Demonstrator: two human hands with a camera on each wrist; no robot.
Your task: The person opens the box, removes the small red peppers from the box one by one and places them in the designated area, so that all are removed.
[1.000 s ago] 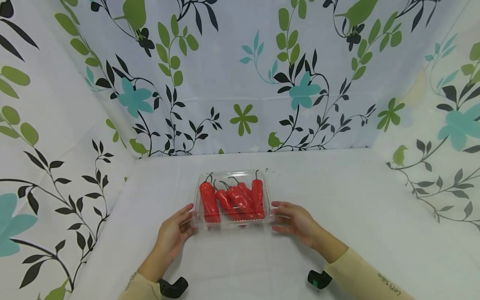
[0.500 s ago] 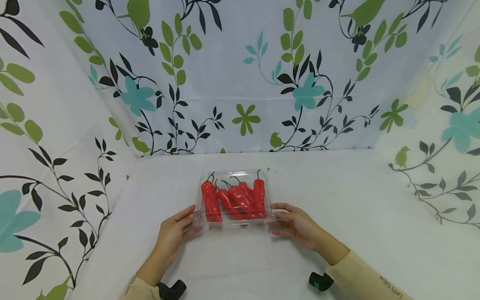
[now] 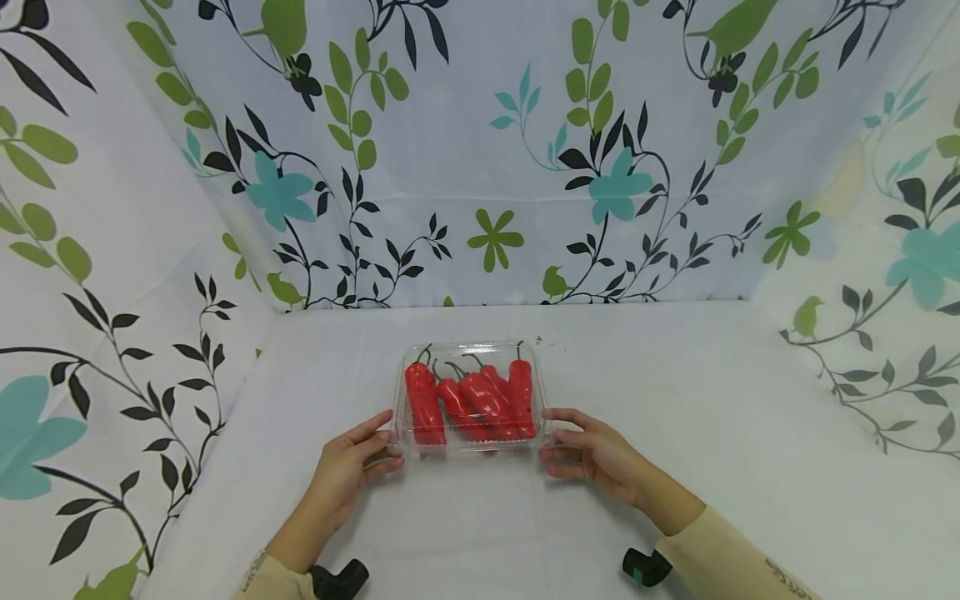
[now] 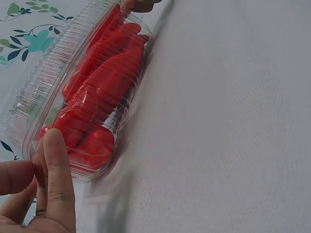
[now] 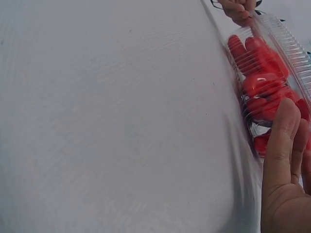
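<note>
A clear plastic clamshell box (image 3: 471,398) holding several red peppers (image 3: 472,402) with dark stems rests flat on the white cloth-covered table (image 3: 675,417), near the middle of the surface and just ahead of the person. The lid appears closed over the peppers; the ribbed walls show clearly in both wrist views. The left hand (image 3: 347,471) meets the box at its near left corner: in the left wrist view the thumb (image 4: 57,184) lies against the rim with a finger opposite it, a light pinch on the corner. The right hand (image 3: 596,450) meets the near right corner; in the right wrist view its thumb (image 5: 282,145) lies straight along the side wall, pressing rather than curling round it, and the fingers on the far side are mostly hidden.

As a judgement of progress: both hands are placed on the box, but it sits fully on the table, not raised, and the lid is not yet opened; the handling proper remains to be done.

Black wrist-mounted devices (image 3: 339,578) sit at both cuffs. Cloth printed with green and teal leaves (image 3: 495,150) forms the back and side walls.
</note>
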